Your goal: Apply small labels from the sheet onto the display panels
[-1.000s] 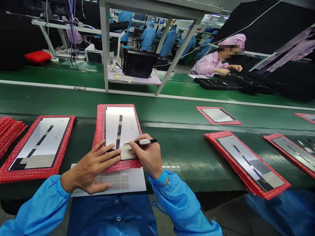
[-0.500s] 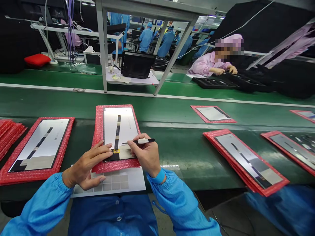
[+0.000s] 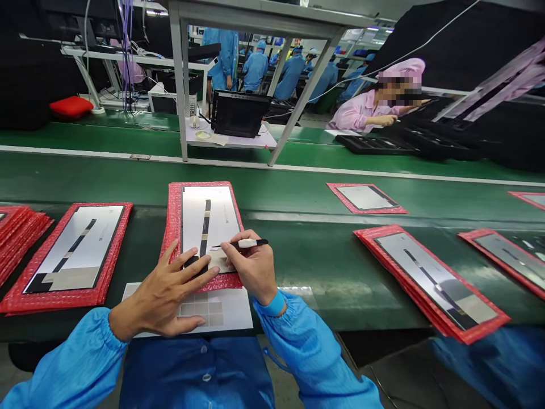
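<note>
In front of me a white-backed display panel (image 3: 221,210) with a dark flex cable (image 3: 206,218) along it lies on a stack of red bubble-wrap sleeves (image 3: 175,210). My left hand (image 3: 166,289) is spread, its fingertips resting on the lower end of the panel and covering the cable's foot. Between thumb and fingers my right hand (image 3: 253,264) grips a slim black-and-white pointed tool (image 3: 249,243), its thin dark tip aimed left over the panel. Under the stack's near edge, a white sheet with grey squares (image 3: 236,318) sticks out.
To the left lie another panel on red wrap (image 3: 85,238) and a pile of red sleeves (image 3: 21,238). More wrapped panels (image 3: 430,278) are at right. A metal frame (image 3: 293,102) with a shelf and black monitor (image 3: 238,113) stands beyond; a pink-clad person (image 3: 361,111) works across the green bench.
My left hand has moved right and spread further over the panel's lower end, covering the cable's yellow-edged foot. My right hand and its tool have stayed nearly in place.
</note>
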The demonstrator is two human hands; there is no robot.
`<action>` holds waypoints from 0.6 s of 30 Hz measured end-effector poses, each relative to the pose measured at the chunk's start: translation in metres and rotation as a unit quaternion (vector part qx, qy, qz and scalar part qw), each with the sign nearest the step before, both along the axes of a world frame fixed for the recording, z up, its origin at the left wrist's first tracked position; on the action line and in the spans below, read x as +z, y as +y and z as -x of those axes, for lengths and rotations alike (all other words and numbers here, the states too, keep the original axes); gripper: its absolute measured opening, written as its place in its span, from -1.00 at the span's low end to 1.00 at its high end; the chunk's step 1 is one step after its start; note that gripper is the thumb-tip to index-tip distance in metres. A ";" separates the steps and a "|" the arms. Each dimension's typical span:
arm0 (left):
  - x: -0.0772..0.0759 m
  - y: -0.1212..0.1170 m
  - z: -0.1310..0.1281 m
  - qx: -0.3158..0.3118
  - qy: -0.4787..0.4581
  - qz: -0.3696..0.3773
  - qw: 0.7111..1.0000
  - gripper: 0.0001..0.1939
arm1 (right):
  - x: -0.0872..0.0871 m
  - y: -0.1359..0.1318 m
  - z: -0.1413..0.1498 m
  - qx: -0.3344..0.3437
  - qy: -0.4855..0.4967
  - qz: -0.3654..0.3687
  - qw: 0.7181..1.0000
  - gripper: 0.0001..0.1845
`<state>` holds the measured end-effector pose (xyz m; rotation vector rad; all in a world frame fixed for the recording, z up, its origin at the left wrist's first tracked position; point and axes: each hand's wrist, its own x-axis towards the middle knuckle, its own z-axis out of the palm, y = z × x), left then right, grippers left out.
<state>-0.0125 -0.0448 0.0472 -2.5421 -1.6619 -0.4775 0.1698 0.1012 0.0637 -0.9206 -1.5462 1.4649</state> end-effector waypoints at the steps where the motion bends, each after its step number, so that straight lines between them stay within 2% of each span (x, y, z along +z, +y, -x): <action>1: 0.000 0.000 -0.002 0.009 0.004 0.000 1.000 -0.09 | 0.001 0.000 0.000 0.001 0.006 0.000 1.000 -0.67; 5: -0.005 -0.007 -0.007 0.037 -0.006 -0.036 0.999 -0.05 | 0.004 -0.005 -0.012 -0.034 0.043 -0.041 0.998 -0.72; 7: -0.011 -0.018 -0.010 0.059 -0.054 -0.120 0.989 -0.07 | 0.002 -0.010 -0.030 -0.086 0.063 -0.094 0.990 -0.76; 9: -0.021 -0.035 -0.017 0.072 -0.118 -0.222 0.965 -0.22 | -0.006 -0.017 -0.056 -0.147 0.076 -0.155 0.974 -0.79; 10: -0.027 -0.043 -0.022 0.063 -0.146 -0.254 0.954 -0.33 | -0.012 -0.021 -0.070 -0.175 0.080 -0.179 0.965 -0.79; 11: -0.033 -0.051 -0.027 0.046 -0.165 -0.254 0.952 -0.45 | -0.019 -0.025 -0.084 -0.195 0.081 -0.203 0.956 -0.78; 13: -0.045 -0.060 -0.039 0.009 -0.179 -0.185 0.966 -0.63 | -0.036 -0.032 -0.107 -0.213 0.057 -0.218 0.951 -0.79; 15: -0.056 -0.061 -0.050 0.000 -0.160 -0.091 0.983 -0.70 | -0.052 -0.039 -0.120 -0.162 -0.026 -0.186 0.969 -0.83; 18: -0.070 -0.052 -0.062 0.018 -0.110 0.020 0.994 -0.54 | -0.070 -0.050 -0.116 -0.057 -0.140 -0.097 0.984 -0.87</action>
